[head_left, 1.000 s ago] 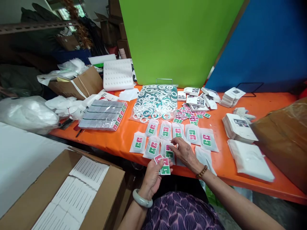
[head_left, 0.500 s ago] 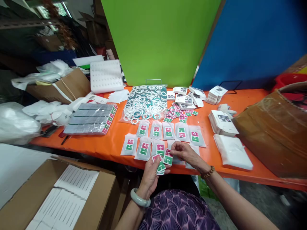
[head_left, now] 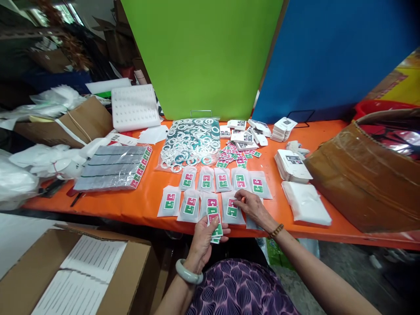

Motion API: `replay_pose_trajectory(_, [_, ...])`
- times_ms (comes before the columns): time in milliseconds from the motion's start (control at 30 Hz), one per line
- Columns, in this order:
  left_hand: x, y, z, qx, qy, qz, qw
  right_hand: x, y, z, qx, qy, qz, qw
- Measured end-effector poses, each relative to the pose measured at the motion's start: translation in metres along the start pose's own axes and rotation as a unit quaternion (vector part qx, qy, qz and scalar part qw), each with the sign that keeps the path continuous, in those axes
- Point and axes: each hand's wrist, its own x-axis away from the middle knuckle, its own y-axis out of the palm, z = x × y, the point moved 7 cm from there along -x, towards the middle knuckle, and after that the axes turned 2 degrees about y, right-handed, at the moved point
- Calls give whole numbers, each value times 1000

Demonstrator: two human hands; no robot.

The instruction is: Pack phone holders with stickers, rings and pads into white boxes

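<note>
"Where do our hands stand?"

"Our left hand (head_left: 201, 237) grips a loosely spread stack of cards (head_left: 215, 228) by the bench's (head_left: 147, 199) front edge. Our right hand (head_left: 255, 209) has narrowed fingertips at a card (head_left: 231, 211) on a front-row pouch (head_left: 226, 218) (whether they pinch it or merely touch, we can't tell)."

"What could go wrong?"

"If a fingertip clings as we lift, that card may come away or turn crooked. Should our left grip loosen, the stack could slide off past the edge."

"And our right palm?"

"It partly hides the next pouch (head_left: 252, 225); dipping low, it might drag that one askew."
</note>
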Motion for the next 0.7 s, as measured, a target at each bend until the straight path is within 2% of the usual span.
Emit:
replay_pose_trajectory(67, [0, 2, 1, -5, 2, -2, 1000, 5, -8, -11, 14, -19, 35, 999])
replay_pose_trajectory(133, [0, 5, 0, -14, 4, -8, 1000, 12, -8, -17, -20, -3, 22, 1000])
replay_pose_trajectory(200, [0, 10, -1, -26, 9, -19, 999, 19, 1, -22, -85, 32, -46, 995])
replay_pose_trajectory(300, [2, 18, -2, -47, 20, -39, 998, 33, 21, -30, -174, 68, -153, 970])
replay_pose_trajectory(367, [4, 24, -3, -66, 25, -53, 996, 38, 26, -32, -207, 81, -178, 958])
replay_pose_trajectory(567, [9, 33, -7, -42, -6, -104, 994, 38, 15, -19, -276, 132, -137, 942])
replay_pose_trajectory(700, [7, 30, -8, -33, -18, -92, 995, 38, -5, -6, -280, 142, -117, 942])
